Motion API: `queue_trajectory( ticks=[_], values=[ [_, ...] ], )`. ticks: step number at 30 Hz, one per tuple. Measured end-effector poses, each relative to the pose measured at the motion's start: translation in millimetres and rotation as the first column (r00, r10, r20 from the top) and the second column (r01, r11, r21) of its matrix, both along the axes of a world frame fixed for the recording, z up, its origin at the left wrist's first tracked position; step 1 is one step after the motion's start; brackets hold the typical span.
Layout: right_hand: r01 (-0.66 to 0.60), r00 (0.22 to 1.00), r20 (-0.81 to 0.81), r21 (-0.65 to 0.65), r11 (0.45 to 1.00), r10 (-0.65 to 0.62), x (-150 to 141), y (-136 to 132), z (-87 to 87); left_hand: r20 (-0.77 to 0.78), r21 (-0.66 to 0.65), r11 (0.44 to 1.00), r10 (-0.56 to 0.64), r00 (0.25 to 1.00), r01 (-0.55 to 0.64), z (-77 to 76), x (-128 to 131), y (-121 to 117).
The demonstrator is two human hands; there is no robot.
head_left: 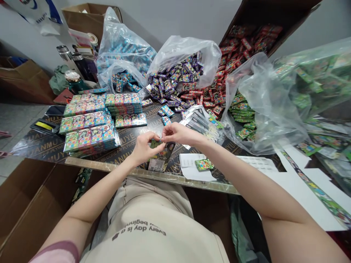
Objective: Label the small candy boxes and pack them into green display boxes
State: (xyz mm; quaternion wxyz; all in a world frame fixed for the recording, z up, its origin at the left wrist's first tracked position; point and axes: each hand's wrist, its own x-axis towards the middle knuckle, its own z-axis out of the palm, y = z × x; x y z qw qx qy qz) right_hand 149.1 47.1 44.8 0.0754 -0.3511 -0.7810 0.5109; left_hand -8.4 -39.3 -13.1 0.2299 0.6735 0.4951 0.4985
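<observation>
two hands, left (pixel 144 147) and right (pixel 177 133), pinch a dark printed packet (pixel 160 162).

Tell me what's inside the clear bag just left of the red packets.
Small purple packets show in the mouth of the clear bag; whatever lies beneath them is hidden.

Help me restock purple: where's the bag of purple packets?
In the head view, the bag of purple packets lies open beyond the right hand, between the bag of blue packets at left and the red packets at right.
</observation>
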Motion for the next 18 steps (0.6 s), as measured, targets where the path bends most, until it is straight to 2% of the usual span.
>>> queue_trajectory(
  ticks=[5,8,9,11,13,14,16,18],
  values=[
    [0.053,0.998,-0.034,-0.052,0.997,-0.055,-1,1,-9.5,0.045,-0.014,0.997,0.072,0.996,-0.071,0.3,5,1],
    [0.167,0.971,-0.145,-0.169,0.971,-0.192,0,-4,-17.1,0.132,-0.087,0.994,0.078,0.988,-0.067,-7.2,4,1],
    [0.212,0.947,-0.19,-0.234,0.949,-0.258,0,-7,-19.7,0.207,-0.138,0.989,0.074,0.976,-0.046,-12.5,4,0],
    [0.289,0.887,-0.239,-0.382,0.878,-0.396,1,-11,-24.8,0.395,-0.266,0.961,0.044,0.918,0.069,-26.0,4,-2],
    [0.338,0.837,-0.225,-0.505,0.794,-0.5,3,-13,-30.4,0.529,-0.366,0.903,0.003,0.849,0.225,-38.2,4,-6],
    [0.357,0.818,-0.213,-0.541,0.761,-0.535,5,-13,-33.6,0.549,-0.392,0.879,-0.015,0.836,0.273,-41.5,4,-7],
    [0.417,0.772,-0.217,-0.537,0.733,-0.598,11,-11,-41.6,0.492,-0.382,0.887,-0.043,0.87,0.259,-39.9,3,-7],
    [0.523,0.7,-0.272,-0.433,0.734,-0.66,20,-8,-52.1,0.323,-0.283,0.947,-0.053,0.945,0.15,-29.0,-1,0]
  ],
)
